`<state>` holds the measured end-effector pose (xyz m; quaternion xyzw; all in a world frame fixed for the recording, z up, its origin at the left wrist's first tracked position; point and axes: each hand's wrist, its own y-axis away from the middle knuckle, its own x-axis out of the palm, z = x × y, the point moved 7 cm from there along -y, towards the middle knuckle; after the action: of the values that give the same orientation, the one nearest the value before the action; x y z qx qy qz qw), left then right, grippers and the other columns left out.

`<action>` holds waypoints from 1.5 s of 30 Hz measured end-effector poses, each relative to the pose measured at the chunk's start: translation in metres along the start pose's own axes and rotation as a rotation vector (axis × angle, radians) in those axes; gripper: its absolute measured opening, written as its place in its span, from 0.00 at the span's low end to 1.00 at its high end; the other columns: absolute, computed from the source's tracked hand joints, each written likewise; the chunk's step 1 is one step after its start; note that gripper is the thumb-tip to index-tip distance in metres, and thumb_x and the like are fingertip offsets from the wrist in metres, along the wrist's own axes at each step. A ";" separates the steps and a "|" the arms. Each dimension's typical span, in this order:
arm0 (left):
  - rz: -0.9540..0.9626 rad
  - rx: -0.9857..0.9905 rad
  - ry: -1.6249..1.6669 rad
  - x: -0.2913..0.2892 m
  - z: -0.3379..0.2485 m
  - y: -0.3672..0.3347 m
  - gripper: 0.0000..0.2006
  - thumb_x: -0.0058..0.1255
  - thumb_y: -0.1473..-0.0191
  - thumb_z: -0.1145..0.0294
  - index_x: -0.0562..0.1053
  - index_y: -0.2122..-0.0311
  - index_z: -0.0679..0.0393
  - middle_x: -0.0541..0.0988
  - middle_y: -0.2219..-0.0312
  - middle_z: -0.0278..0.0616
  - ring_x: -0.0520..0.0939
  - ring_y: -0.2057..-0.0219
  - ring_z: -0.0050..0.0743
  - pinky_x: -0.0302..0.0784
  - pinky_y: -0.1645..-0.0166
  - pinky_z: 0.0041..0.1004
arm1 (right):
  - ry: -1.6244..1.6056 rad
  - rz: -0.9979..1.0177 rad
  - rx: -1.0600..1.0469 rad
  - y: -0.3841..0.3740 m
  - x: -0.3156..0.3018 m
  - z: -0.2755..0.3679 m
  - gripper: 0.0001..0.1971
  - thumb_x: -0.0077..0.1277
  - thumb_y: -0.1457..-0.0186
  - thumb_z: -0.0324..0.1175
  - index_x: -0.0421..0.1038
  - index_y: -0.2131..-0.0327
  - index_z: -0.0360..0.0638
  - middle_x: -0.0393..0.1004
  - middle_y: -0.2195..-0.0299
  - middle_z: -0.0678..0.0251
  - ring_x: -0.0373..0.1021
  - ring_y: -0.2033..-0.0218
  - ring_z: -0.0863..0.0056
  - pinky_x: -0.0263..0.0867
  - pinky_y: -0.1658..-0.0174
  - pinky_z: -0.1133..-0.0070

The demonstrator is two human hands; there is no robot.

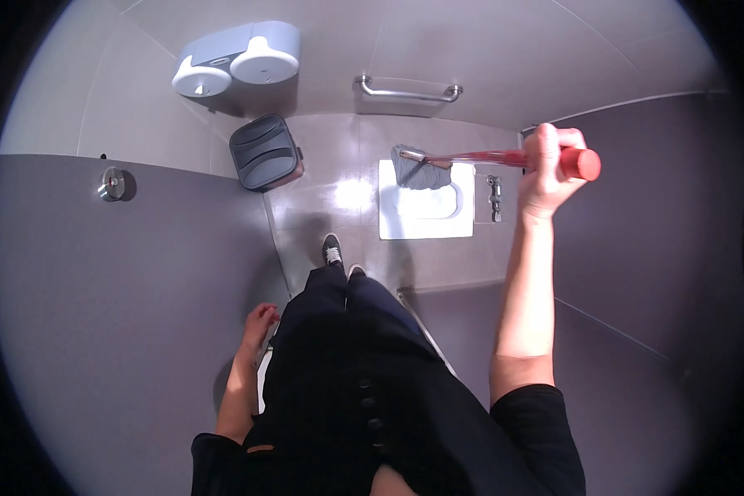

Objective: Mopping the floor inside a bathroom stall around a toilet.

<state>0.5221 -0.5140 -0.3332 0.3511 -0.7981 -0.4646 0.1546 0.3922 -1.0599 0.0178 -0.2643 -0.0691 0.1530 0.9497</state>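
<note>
A mop [481, 157] slants from the right hand [547, 174] to its grey head [422, 174], which lies over the far left part of a white squat toilet [426, 232]; how firmly it presses there cannot be told. Possible faults: a sideways push could slip the head off the rim onto the floor [322, 140], since a single hand steers the pole from near its top; too wide a swing to the right could knock the metal fitting [494, 198] just beside the toilet. Right arm: reaching forward, elbow nearly straight, fingers wrapped round the pole below its red end. Left arm: lowered beside the hip, the left hand [260, 321] loosely half-spread, nothing visible in it.
</note>
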 end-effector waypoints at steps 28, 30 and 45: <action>0.327 0.293 0.436 0.142 -0.085 0.224 0.25 0.28 0.43 0.52 0.59 0.49 0.64 0.64 0.53 0.43 0.69 0.54 0.30 0.68 0.52 0.28 | 0.019 0.816 -0.170 0.377 0.067 0.098 0.12 0.54 0.74 0.35 0.65 0.80 0.43 0.67 0.83 0.67 0.66 0.79 0.69 0.60 0.76 0.76; 0.304 0.289 0.437 0.137 -0.064 0.227 0.25 0.28 0.43 0.53 0.59 0.50 0.64 0.64 0.52 0.43 0.69 0.53 0.30 0.67 0.52 0.28 | 0.012 0.764 -0.179 0.388 0.060 0.108 0.11 0.52 0.72 0.34 0.65 0.80 0.43 0.67 0.83 0.66 0.67 0.79 0.69 0.61 0.75 0.75; 0.362 0.676 0.342 0.041 0.191 0.325 0.21 0.35 0.49 0.52 0.63 0.62 0.64 0.67 0.59 0.55 0.68 0.56 0.39 0.59 0.49 0.33 | -0.060 0.998 -0.177 0.682 0.043 0.255 0.11 0.51 0.73 0.29 0.64 0.79 0.40 0.66 0.83 0.63 0.66 0.78 0.65 0.62 0.73 0.72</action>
<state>0.2480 -0.3171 -0.1595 0.3081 -0.9173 -0.0769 0.2403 0.2052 -0.3681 -0.1203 -0.3402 0.0258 0.5894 0.7323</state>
